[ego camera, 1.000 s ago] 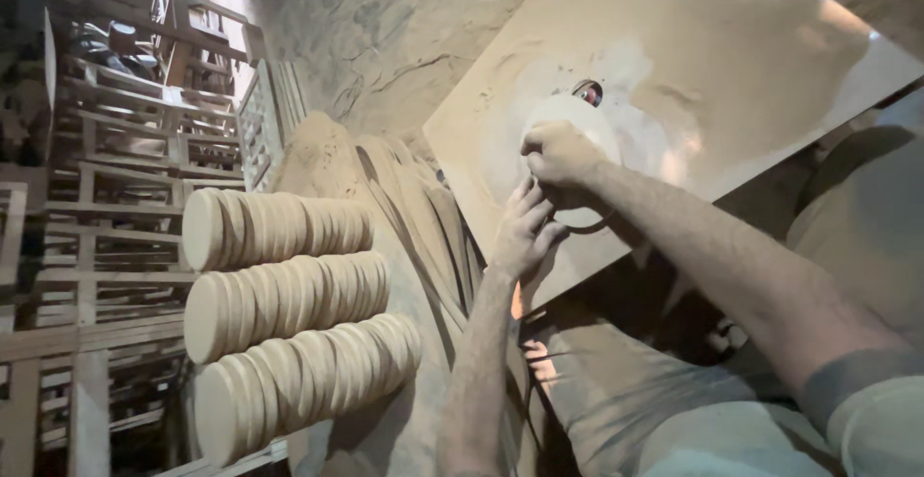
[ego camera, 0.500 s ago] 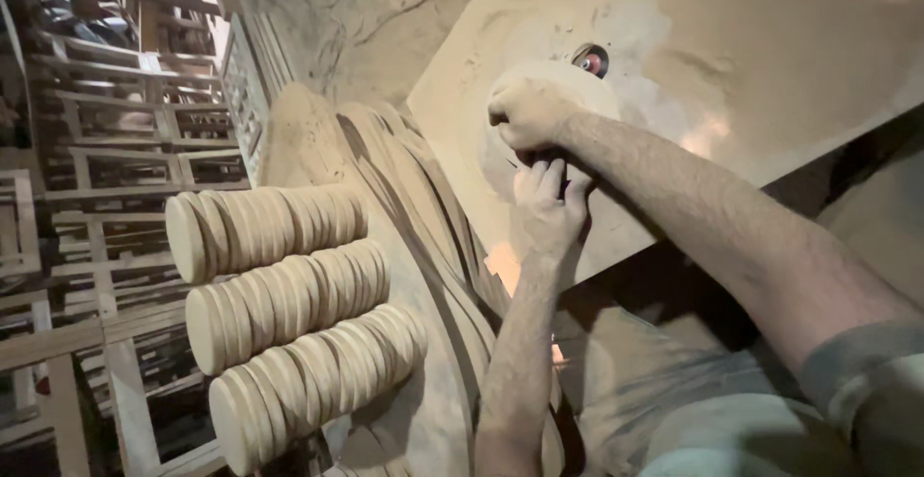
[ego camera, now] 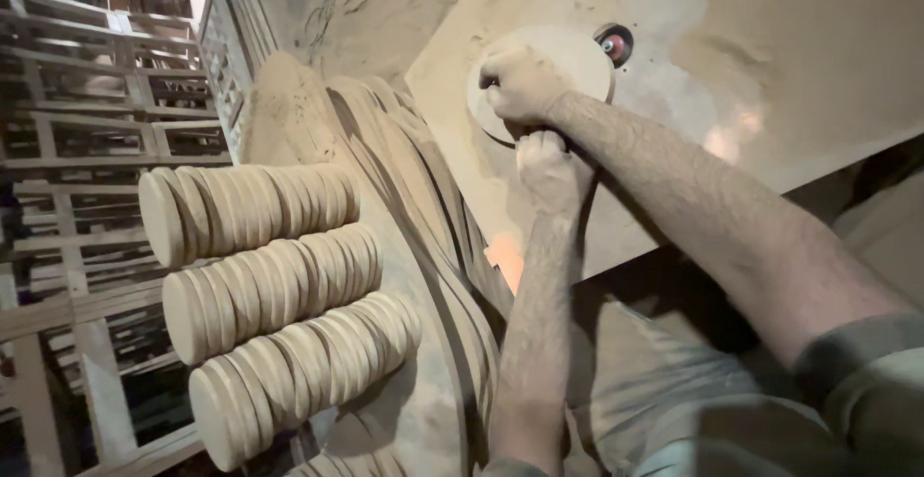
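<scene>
A round wooden disc [ego camera: 563, 63] lies flat on a dusty pale work table [ego camera: 789, 63], pressed against a small red-topped cutter spindle [ego camera: 613, 46] that sticks up through the table. My right hand [ego camera: 520, 80] grips the disc's left edge from above. My left hand [ego camera: 549, 167] reaches up from below and holds the disc's near edge with its fingers curled on it. Both forearms are coated in wood dust.
Three stacked rows of round wooden discs [ego camera: 269, 284] lie to the left. Curved wooden offcut strips [ego camera: 423, 207] lean between them and the table. Wooden lattice racks [ego camera: 87, 150] fill the far left. Sawdust covers the floor [ego camera: 337, 5].
The view has swung so the disc and hands sit higher and more central. Both hands stay on the disc, which has turned a little against the spindle.
</scene>
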